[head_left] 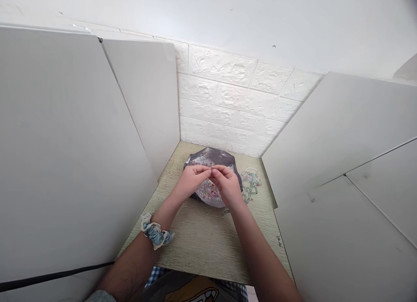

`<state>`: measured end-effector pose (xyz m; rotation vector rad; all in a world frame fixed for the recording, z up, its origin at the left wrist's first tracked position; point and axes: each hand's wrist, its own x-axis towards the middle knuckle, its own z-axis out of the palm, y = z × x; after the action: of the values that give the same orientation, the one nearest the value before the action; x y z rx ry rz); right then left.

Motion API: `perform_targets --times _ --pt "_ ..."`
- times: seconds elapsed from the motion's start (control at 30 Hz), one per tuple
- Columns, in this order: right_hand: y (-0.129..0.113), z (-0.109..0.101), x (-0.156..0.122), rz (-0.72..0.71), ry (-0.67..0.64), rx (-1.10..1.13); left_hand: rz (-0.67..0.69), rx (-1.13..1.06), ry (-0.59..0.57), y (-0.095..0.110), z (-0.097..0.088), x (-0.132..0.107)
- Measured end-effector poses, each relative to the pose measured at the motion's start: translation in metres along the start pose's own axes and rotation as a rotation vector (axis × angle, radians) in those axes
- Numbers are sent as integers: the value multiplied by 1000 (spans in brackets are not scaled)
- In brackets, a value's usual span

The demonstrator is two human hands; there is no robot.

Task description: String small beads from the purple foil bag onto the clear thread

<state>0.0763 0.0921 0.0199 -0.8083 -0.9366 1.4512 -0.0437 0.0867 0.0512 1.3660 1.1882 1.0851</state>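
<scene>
Over a dark bag (213, 155) holding many small coloured beads (208, 192), my two hands meet with their fingertips pinched together. My left hand (193, 179) has thumb and forefinger closed. Against it, my right hand (228, 184) is closed in a similar pinch. Whatever lies between the fingertips is too small to make out. To the right of the bag rest green and pale beaded strings (250, 187), near my right hand. A blue scrunchie with lace edging (157, 233) circles my left wrist.
The wooden tabletop (202, 237) is narrow. White panels stand close on the left (140, 93) and right (325, 150). A white brick-pattern wall (224, 95) rises behind the bag. Small shiny bits (278, 240) lie by the table's right edge.
</scene>
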Motion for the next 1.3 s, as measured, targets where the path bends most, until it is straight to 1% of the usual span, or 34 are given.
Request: perform_targets --times 0.13,0.2,0.27,0.43,0.57,0.63,0.7,0.8,0.87,0.97,1.07,1.13,1.17,1.23,1.3 --pt "0 -3 0 -110 46 -206 -101 -63 -25 3 0 -1" --pt "0 -4 0 -124 55 -232 -127 -75 -44 3 0 -1" --pt "0 -4 0 -127 46 -233 -124 -65 -55 4 0 -2" --pt "-2 -6 0 -145 23 -247 -82 -33 -93 3 1 -1" --pt "-10 -13 1 -185 41 -323 -40 -47 -180 -1 3 0" --pt "-15 -16 2 -221 39 -348 -13 -15 -222 -3 3 0" --pt "-18 -19 3 -259 14 -383 43 49 -247 -5 3 0" --pt "-20 -21 3 -299 -47 -447 153 108 -224 -6 2 0" --pt "-18 -20 3 -313 -77 -469 197 114 -196 -7 1 1" --pt "-17 -19 2 -314 -107 -489 208 105 -195 -6 1 1" --pt "-19 -18 3 -319 -129 -554 174 78 -206 -4 1 1" --pt "-22 -19 3 -319 -117 -698 138 49 -175 -5 2 2" --pt "-23 -20 3 -317 -103 -818 118 24 -145 -6 2 2" --pt "-24 -23 2 -283 -83 -1131 78 -58 -85 -9 3 3" --pt "-23 -25 0 -181 -105 -1459 39 -149 -56 -12 3 5"
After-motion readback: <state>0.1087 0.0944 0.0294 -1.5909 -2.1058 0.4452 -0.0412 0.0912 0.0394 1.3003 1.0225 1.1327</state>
